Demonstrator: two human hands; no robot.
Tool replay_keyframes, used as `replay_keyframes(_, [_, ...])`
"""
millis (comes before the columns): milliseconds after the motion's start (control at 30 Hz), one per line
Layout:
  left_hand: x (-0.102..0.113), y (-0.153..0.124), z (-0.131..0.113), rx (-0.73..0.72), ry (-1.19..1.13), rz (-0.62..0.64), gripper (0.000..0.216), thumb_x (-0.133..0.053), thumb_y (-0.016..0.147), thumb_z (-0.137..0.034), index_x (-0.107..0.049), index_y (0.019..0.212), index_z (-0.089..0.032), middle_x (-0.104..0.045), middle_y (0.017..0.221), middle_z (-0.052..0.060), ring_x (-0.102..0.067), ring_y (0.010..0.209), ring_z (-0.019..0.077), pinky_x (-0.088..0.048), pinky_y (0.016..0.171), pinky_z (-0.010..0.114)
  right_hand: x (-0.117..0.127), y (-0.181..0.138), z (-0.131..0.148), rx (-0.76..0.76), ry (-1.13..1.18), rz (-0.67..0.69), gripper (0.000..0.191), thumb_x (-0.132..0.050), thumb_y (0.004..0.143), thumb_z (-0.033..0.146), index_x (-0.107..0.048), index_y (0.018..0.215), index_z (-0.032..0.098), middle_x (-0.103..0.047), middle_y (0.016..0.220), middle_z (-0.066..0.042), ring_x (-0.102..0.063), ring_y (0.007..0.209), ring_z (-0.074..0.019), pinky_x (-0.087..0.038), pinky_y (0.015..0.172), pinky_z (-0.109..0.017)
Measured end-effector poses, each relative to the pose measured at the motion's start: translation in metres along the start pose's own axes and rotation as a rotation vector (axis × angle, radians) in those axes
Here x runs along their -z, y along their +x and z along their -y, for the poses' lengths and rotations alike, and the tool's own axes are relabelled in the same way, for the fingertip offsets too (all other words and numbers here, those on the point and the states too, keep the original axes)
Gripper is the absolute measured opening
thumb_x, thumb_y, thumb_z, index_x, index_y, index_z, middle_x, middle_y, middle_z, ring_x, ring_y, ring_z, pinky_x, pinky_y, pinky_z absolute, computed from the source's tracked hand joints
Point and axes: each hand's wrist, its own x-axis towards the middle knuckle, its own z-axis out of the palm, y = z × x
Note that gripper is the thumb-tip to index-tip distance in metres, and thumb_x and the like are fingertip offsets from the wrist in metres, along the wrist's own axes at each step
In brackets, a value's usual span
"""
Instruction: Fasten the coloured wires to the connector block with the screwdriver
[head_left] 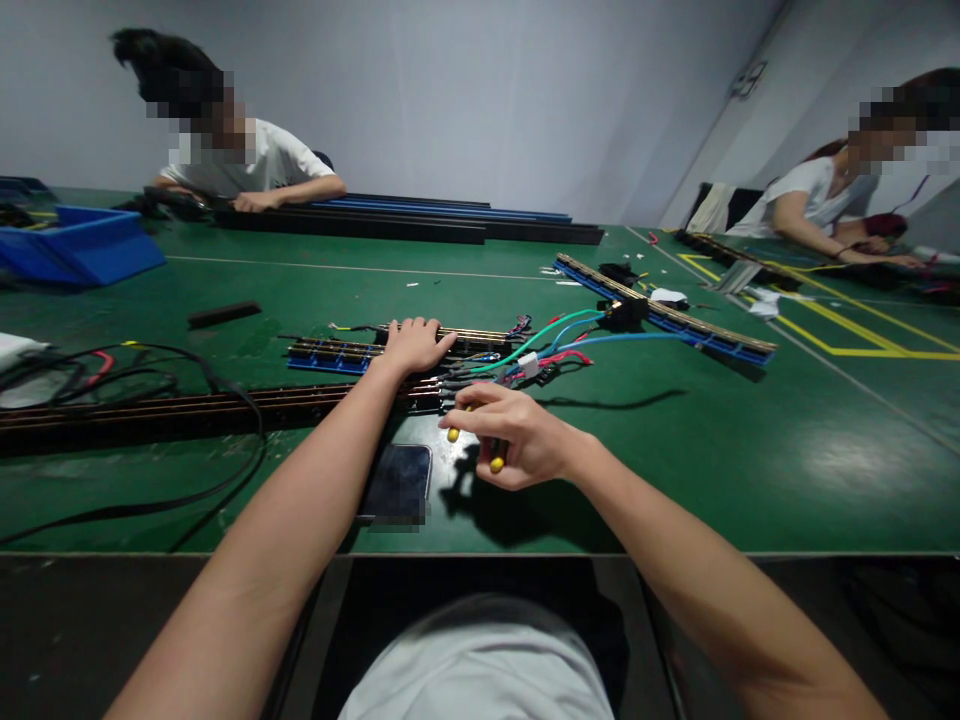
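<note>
My left hand (415, 345) lies palm down, fingers curled over a short blue-and-brass rail (330, 353) with black blocks on it. Just in front of that runs a long dark rail (150, 410) that reaches to the table's left. My right hand (517, 435) is closed on a yellow-handled tool (454, 433), its tip at the end of the long rail where red, green and blue wires (555, 340) bunch together. A dark phone (397, 483) rests flat on the green table (750, 450) below my left wrist.
A second blue-and-brass rail (667, 315) lies diagonally at the right. Black cables (150, 370) loop at the left. A blue bin (75, 245) stands far left. Long black and blue profiles (420, 218) lie at the back. Two other people work at the far side and the right.
</note>
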Motion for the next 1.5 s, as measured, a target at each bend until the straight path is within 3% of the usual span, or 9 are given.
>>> replay_keyframes(167, [0.001, 0.0, -0.001, 0.001, -0.007, 0.012, 0.062, -0.026, 0.101, -0.059, -0.058, 0.133, -0.017, -0.058, 0.14, 0.018, -0.05, 0.132, 0.0345, -0.03, 0.112, 0.053, 0.011, 0.001, 0.002, -0.033, -0.058, -0.177, 0.057, -0.056, 0.069, 0.009, -0.056, 0.125, 0.02, -0.07, 0.081, -0.003, -0.065, 0.098, -0.0225, -0.059, 0.087, -0.036])
replay_keyframes(433, [-0.001, 0.001, 0.001, 0.001, -0.031, 0.012, 0.063, -0.025, 0.101, -0.061, -0.059, 0.133, -0.019, -0.058, 0.14, 0.017, -0.049, 0.133, 0.034, -0.029, 0.113, 0.054, 0.023, -0.011, -0.007, -0.303, 0.05, -0.695, 0.044, -0.056, 0.086, 0.025, -0.052, 0.13, 0.025, -0.073, 0.097, -0.004, -0.072, 0.097, -0.0231, -0.055, 0.099, -0.045])
replay_keyframes(867, [0.0, 0.001, 0.002, -0.004, -0.017, 0.016, 0.063, -0.025, 0.101, -0.061, -0.059, 0.133, -0.019, -0.058, 0.14, 0.017, -0.049, 0.132, 0.0336, -0.029, 0.113, 0.054, 0.035, -0.007, -0.046, -0.69, 0.336, -1.018, 0.028, -0.058, 0.073, 0.023, -0.057, 0.101, 0.021, -0.071, 0.071, 0.001, -0.072, 0.086, -0.0206, -0.059, 0.078, -0.035])
replay_keyframes(1000, [-0.001, 0.001, 0.002, -0.008, -0.028, 0.011, 0.062, -0.026, 0.101, -0.06, -0.059, 0.133, -0.018, -0.058, 0.14, 0.018, -0.049, 0.133, 0.0339, -0.029, 0.113, 0.055, 0.033, -0.009, -0.043, -0.637, 0.297, -0.954, 0.026, -0.055, 0.071, 0.019, -0.058, 0.097, 0.021, -0.07, 0.069, 0.002, -0.07, 0.071, -0.017, -0.058, 0.069, -0.031])
replay_keyframes(1100, [0.0, 0.0, 0.002, -0.008, -0.035, 0.008, 0.062, -0.027, 0.101, -0.06, -0.059, 0.133, -0.017, -0.058, 0.14, 0.018, -0.049, 0.133, 0.0344, -0.029, 0.114, 0.054, 0.025, -0.008, -0.026, -0.469, 0.182, -0.708, 0.035, -0.048, 0.07, 0.011, -0.061, 0.1, 0.022, -0.071, 0.081, 0.001, -0.066, 0.061, -0.0131, -0.057, 0.065, -0.029])
replay_keyframes(1200, [0.001, 0.0, 0.001, -0.003, -0.029, 0.009, 0.062, -0.027, 0.101, -0.059, -0.059, 0.133, -0.016, -0.057, 0.141, 0.019, -0.049, 0.133, 0.0353, -0.028, 0.113, 0.055, 0.013, -0.004, -0.009, -0.14, -0.066, -0.348, 0.048, -0.048, 0.065, 0.004, -0.062, 0.107, 0.023, -0.07, 0.079, -0.001, -0.07, 0.092, -0.0199, -0.059, 0.081, -0.033])
replay_keyframes(1267, [0.002, -0.001, 0.0, -0.002, -0.024, 0.01, 0.063, -0.026, 0.101, -0.059, -0.059, 0.133, -0.016, -0.058, 0.141, 0.019, -0.049, 0.132, 0.0357, -0.029, 0.113, 0.055, 0.005, -0.001, -0.004, 0.029, -0.167, -0.219, 0.053, -0.047, 0.065, 0.003, -0.061, 0.113, 0.02, -0.071, 0.084, -0.005, -0.069, 0.098, -0.0213, -0.06, 0.08, -0.033])
replay_keyframes(1367, [0.003, -0.001, -0.001, 0.0, -0.018, 0.013, 0.062, -0.026, 0.101, -0.059, -0.058, 0.133, -0.016, -0.058, 0.14, 0.019, -0.05, 0.132, 0.0351, -0.029, 0.113, 0.055, 0.002, 0.001, -0.002, 0.086, -0.232, -0.215, 0.054, -0.049, 0.066, 0.003, -0.059, 0.118, 0.018, -0.072, 0.089, -0.008, -0.069, 0.097, -0.0221, -0.061, 0.08, -0.033])
replay_keyframes(1500, [0.002, -0.001, -0.001, -0.003, -0.024, 0.015, 0.062, -0.026, 0.101, -0.059, -0.058, 0.134, -0.016, -0.058, 0.14, 0.019, -0.049, 0.133, 0.035, -0.029, 0.113, 0.055, 0.014, -0.004, -0.005, -0.129, -0.219, -0.414, 0.057, -0.053, 0.069, 0.007, -0.057, 0.124, 0.022, -0.074, 0.088, -0.004, -0.07, 0.091, -0.023, -0.06, 0.086, -0.039])
